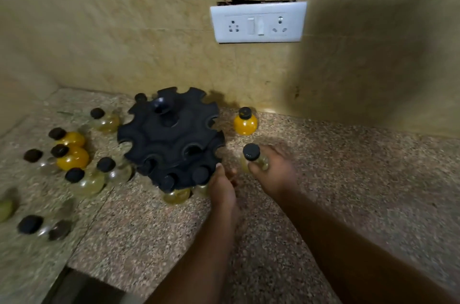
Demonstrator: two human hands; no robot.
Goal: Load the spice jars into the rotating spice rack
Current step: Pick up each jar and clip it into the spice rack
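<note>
Right hand (271, 170) fingers (256, 166) are wrapping around a pale yellow jar (254, 158) with black cap, gripping it just right of the rack, low over the worktop (348, 191). Left hand (221, 186) fingers are resting against the lower right rim of the black rotating spice rack (171, 136); cannot tell if they are closing on it. Two jars (174, 191) are sitting in the rack's front lower slots, upper slots showing empty. One orange jar (245, 121) is standing alone by the wall, right of the rack. A cluster of loose jars (72, 154), orange and pale, is sitting left of the rack, more blurring at the left edge. White socket panel (258, 22) is showing on the wall above.
</note>
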